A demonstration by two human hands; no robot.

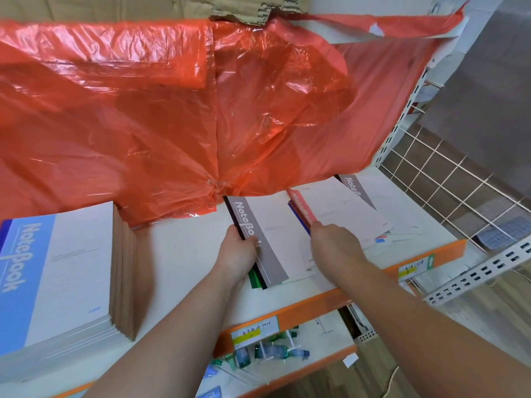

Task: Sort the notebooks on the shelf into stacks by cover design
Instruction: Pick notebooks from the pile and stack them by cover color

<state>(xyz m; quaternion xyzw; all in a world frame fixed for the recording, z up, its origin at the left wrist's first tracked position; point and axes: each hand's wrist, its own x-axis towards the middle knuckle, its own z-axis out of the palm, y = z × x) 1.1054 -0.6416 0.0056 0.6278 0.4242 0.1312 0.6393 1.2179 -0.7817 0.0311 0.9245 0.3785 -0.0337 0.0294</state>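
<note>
A grey-striped notebook tops a small pile on the white shelf; green and black covers peek out beneath it. My left hand grips that pile's spine edge, thumb on the grey stripe. Right of it lies a pile topped by a pink-striped notebook, with blue and orange edges below. My right hand holds the near left corner of this pile. Another grey-striped notebook lies at the back right. A tall stack of blue-striped notebooks stands at the left.
A red plastic sheet hangs over the back of the shelf and hides the notebooks' far ends. The shelf's orange front edge carries price labels. A wire grid panel closes the right side. Small bottles lie on the lower shelf.
</note>
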